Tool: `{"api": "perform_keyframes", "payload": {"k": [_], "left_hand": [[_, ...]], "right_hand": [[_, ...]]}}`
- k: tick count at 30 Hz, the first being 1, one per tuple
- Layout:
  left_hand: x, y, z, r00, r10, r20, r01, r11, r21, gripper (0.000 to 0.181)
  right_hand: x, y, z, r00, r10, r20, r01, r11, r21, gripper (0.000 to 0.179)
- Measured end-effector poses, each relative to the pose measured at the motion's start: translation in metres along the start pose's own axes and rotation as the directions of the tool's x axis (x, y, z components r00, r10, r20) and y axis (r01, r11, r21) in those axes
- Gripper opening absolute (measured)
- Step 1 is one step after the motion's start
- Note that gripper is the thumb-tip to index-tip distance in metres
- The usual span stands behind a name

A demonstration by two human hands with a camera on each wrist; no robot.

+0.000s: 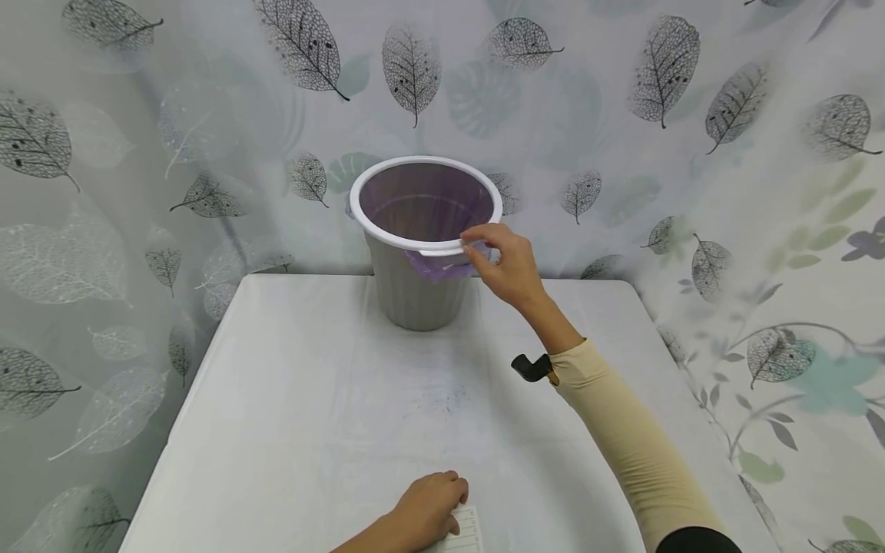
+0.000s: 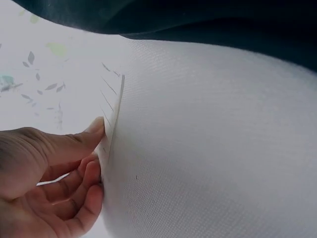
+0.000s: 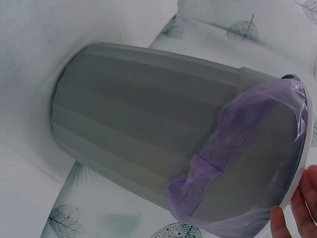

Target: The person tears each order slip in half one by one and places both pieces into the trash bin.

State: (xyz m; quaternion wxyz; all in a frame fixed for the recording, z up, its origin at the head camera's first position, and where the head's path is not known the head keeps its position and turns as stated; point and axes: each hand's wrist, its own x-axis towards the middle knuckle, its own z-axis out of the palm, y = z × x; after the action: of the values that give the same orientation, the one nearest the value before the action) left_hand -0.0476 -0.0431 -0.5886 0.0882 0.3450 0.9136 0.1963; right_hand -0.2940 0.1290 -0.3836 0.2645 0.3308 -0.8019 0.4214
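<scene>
A grey trash can (image 1: 422,296) stands upright at the back of the table, lined with a purple bag (image 1: 442,266) whose edge hangs out under the white rim ring (image 1: 376,229). My right hand (image 1: 508,265) is at the front right of this ring, index finger over it and thumb on the outer side, pinching it. The right wrist view shows the fingers (image 3: 303,198) at the ring and the bag's folds on the grey wall. Near the front edge, my left hand (image 1: 429,507) pinches a thin white card with printed lines (image 1: 466,531) between thumb and fingers.
A white cloth covers the table (image 1: 311,384), with faint dark specks (image 1: 452,399) near its middle. Leaf-patterned curtains (image 1: 588,100) surround the back and sides. Dark cloth (image 2: 198,20) crosses the top of the left wrist view.
</scene>
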Motion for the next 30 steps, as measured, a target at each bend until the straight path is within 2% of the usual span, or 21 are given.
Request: {"api": "perform_keyframes", "payload": {"k": [3, 6, 9, 10, 14, 18, 23, 30], "left_hand": [[0.000, 0.000, -0.001, 1.000, 0.008, -0.025, -0.009, 1.000, -0.018, 0.037], [0.002, -0.002, -0.004, 1.000, -0.013, -0.007, 0.012, 0.997, -0.077, 0.032], [0.006, -0.007, -0.012, 1.000, -0.024, -0.003, 0.023, 0.991, -0.135, 0.024], [0.007, -0.009, -0.018, 1.000, -0.021, -0.011, 0.019, 0.987, -0.161, 0.022], [0.016, -0.021, -0.043, 0.993, 0.005, -0.116, -0.032, 0.972, -0.233, 0.017], [0.027, -0.034, -0.078, 0.977, 0.007, -0.212, -0.068, 0.957, -0.282, 0.013], [0.037, -0.046, -0.133, 0.951, 0.013, -0.310, -0.104, 0.954, -0.280, 0.008], [0.050, -0.062, -0.218, 0.890, -0.005, -0.456, -0.125, 0.959, -0.255, 0.005]], "right_hand": [[0.000, 0.000, 0.000, 1.000, -0.001, -0.001, 0.001, 1.000, -0.001, 0.017], [0.000, 0.001, 0.000, 1.000, -0.003, -0.003, 0.003, 1.000, 0.001, 0.017], [0.001, 0.002, -0.001, 1.000, -0.004, -0.005, 0.004, 1.000, 0.006, 0.017], [0.001, 0.002, -0.001, 1.000, -0.004, -0.005, 0.004, 1.000, 0.006, 0.017], [0.000, 0.002, -0.002, 1.000, -0.001, -0.004, 0.001, 1.000, 0.012, 0.017], [0.000, 0.001, -0.003, 1.000, 0.004, -0.003, -0.004, 1.000, 0.018, 0.017], [0.001, 0.001, -0.003, 1.000, 0.001, 0.002, -0.001, 1.000, 0.018, 0.017], [0.001, 0.002, -0.003, 1.000, 0.006, 0.021, -0.006, 1.000, 0.002, 0.016]]}}
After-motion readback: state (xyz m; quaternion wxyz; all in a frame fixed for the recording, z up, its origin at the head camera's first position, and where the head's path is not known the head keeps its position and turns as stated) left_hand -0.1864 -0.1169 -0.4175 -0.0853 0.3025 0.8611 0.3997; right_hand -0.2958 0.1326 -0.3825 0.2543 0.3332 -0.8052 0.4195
